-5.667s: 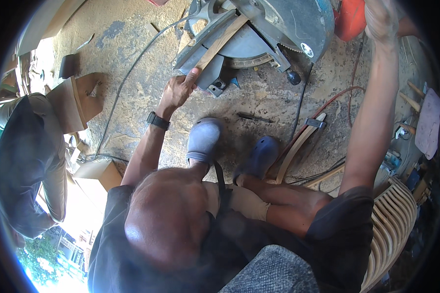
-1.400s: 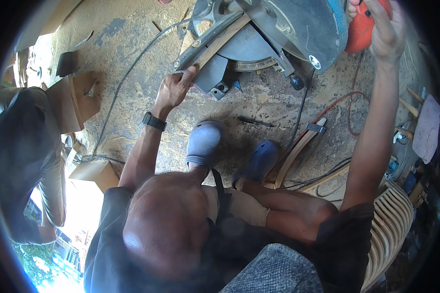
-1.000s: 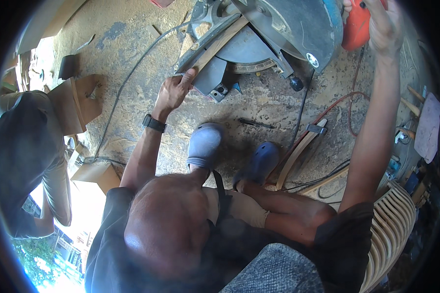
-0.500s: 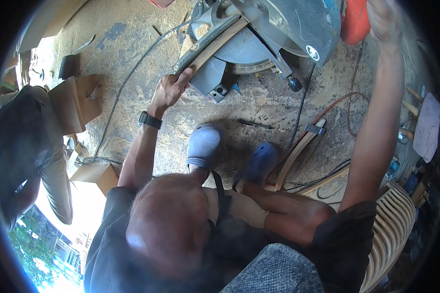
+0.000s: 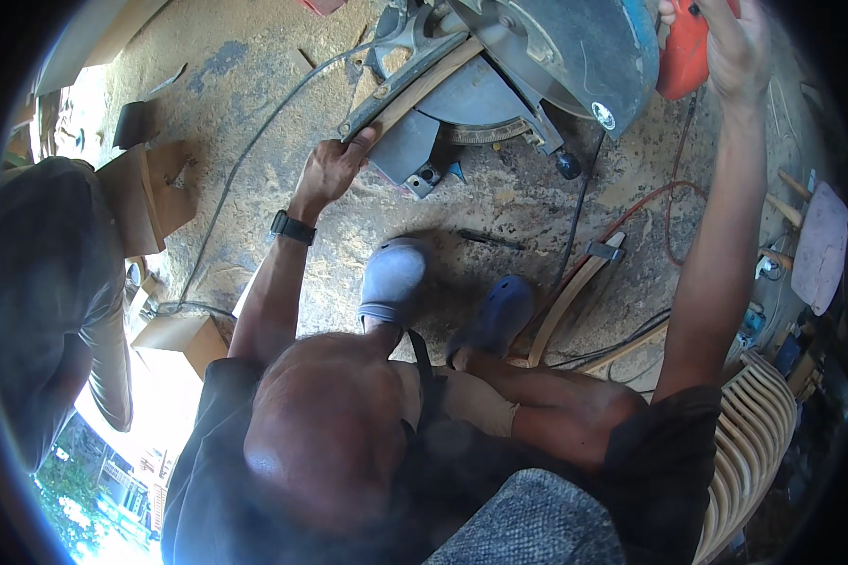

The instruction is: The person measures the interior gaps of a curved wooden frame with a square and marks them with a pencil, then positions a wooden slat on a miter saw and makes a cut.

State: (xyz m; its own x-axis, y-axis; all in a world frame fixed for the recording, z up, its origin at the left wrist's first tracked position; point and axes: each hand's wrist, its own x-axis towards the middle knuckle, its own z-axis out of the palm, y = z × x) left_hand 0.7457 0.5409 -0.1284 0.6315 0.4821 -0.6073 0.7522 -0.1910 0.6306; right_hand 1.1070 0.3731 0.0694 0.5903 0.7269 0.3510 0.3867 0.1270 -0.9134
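At the top of the head view a miter saw stands on the floor. A narrow strip of wood lies along its fence, reaching toward the blade. My left hand, with a dark watch at the wrist, is closed on the near end of this strip, thumb on top. My right arm stretches far forward at the right. There my right hand wraps around the saw's red handle, beside the blue-grey blade guard; some of its fingers are hidden.
A curved wood piece with a clamp lies right of my feet, among cords. A pen-like dark tool lies before my shoes. Cardboard boxes and another person's legs are at left; curved slats stand at right.
My right hand and the red handle have come slightly lower in the picture, and the saw head with them. My left hand stays on the wood strip. The person at left has shifted a little.
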